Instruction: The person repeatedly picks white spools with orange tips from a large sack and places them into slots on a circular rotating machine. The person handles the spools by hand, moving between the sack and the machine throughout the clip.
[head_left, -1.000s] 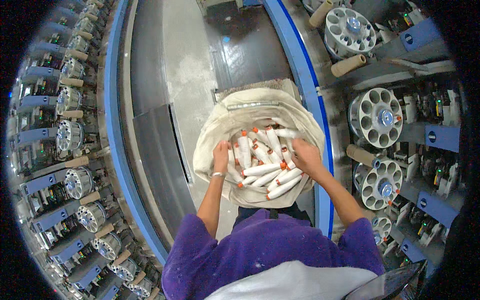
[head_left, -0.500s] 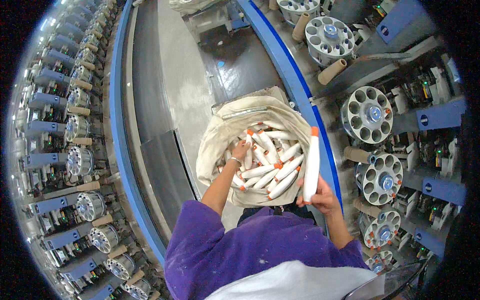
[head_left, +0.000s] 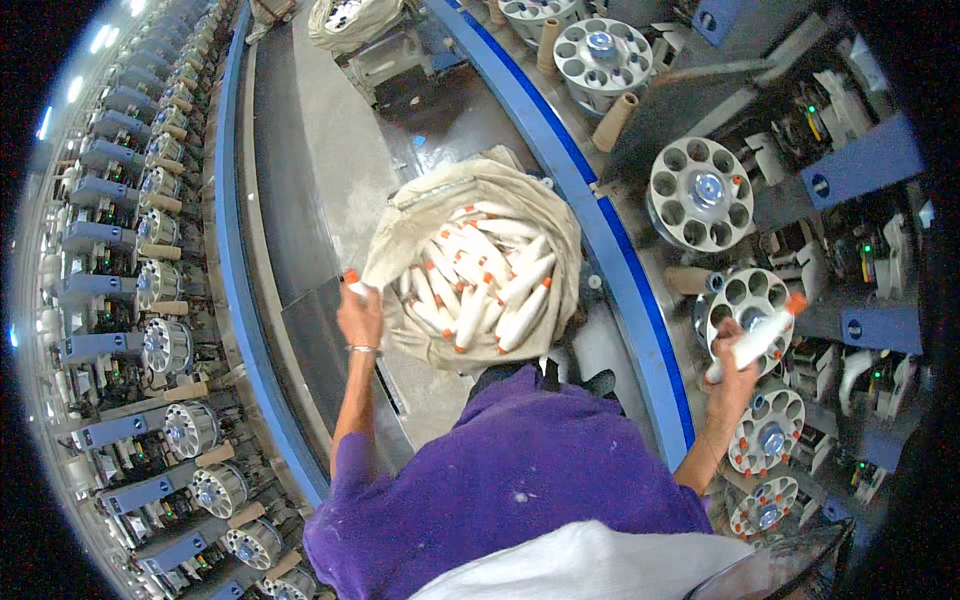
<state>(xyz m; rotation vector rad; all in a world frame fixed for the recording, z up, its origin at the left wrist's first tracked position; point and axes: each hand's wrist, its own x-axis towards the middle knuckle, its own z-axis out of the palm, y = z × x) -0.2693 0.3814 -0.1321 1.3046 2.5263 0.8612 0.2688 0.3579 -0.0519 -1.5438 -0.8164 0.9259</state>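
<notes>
My right hand point(head_left: 733, 365) is closed round a white yarn bobbin point(head_left: 768, 335) with an orange tip. It is in front of a round magazine point(head_left: 730, 290) with a ring of holes, and the bobbin slants up to the right. Left of the cloth sack, my left hand point(head_left: 360, 320) grips another yarn bobbin point(head_left: 353, 280); its orange tip pokes out above the fingers, and most of the rest is hidden. Between my hands the beige sack point(head_left: 395, 225) stands open at my waist, full of white bobbins point(head_left: 472, 318) with orange ends, lying in a jumble.
More round magazines point(head_left: 703, 190) line the machine on my right, with brown cones point(head_left: 615, 122) beside them. A blue rail point(head_left: 640, 300) runs between it and the sack. Along the left stands a second row of magazines point(head_left: 167, 345) behind another blue rail point(head_left: 240, 300). A further sack point(head_left: 350, 25) lies ahead.
My left hand has come out of the sack to its left, now with a bobbin. My right hand has moved rightward to the magazine, its bobbin tilting from upright. The view has shifted.
</notes>
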